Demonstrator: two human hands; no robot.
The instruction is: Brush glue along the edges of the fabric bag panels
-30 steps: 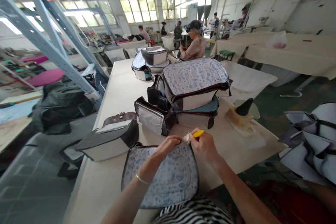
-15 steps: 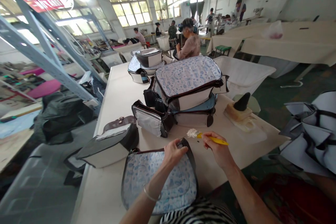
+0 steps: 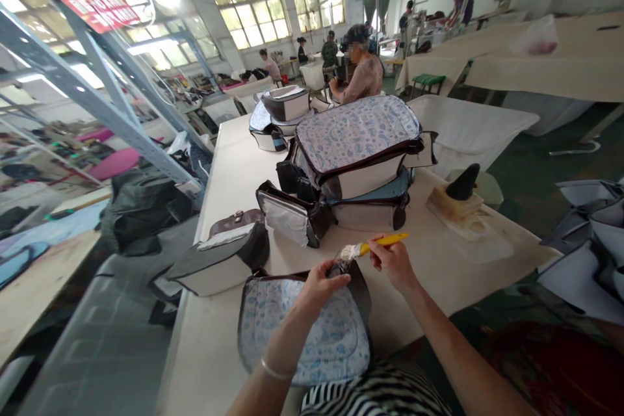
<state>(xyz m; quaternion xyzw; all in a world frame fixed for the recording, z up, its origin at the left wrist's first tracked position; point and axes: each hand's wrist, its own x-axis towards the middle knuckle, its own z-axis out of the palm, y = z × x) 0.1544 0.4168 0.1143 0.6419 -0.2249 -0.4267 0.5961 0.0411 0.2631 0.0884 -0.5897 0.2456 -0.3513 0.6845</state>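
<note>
A bag piece with blue-patterned lining (image 3: pixel 312 338) lies at the near edge of the pale table. My left hand (image 3: pixel 322 289) is closed on its dark upper edge, near the right corner. In my right hand (image 3: pixel 392 263) is a brush with a yellow handle (image 3: pixel 385 242), held between thumb and fingers. The whitish bristles (image 3: pixel 349 253) are at the dark edge beside my left fingertips; whether they touch it is hard to tell.
Stacked bags (image 3: pixel 358 136) stand mid-table, with a grey bag (image 3: pixel 219 260) at the left. A stained block with a black cone (image 3: pixel 453 198) sits at the right. Beyond the table are a white bin (image 3: pixel 472 130) and a seated person (image 3: pixel 363 71).
My right hand has moved the brush leftward, bringing its bristles to the dark edge by my left hand. My left hand keeps its hold. The camera view has shifted slightly.
</note>
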